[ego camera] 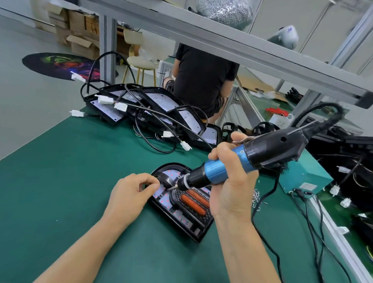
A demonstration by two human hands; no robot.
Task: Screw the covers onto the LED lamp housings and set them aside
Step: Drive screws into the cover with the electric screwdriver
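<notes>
Head view shows the right hand (228, 185) wrapped round the blue electric screwdriver (229, 166), its bit angled down toward the cover (192, 199) seated in the black lamp housing (196, 230) on the green mat (63, 179). Left hand (130, 197) pinches something small at the bit tip — probably a screw (too small to tell). Step in hand: starting a screw. Next, the bit must stand squarely over the hole — then press and drive.
</notes>
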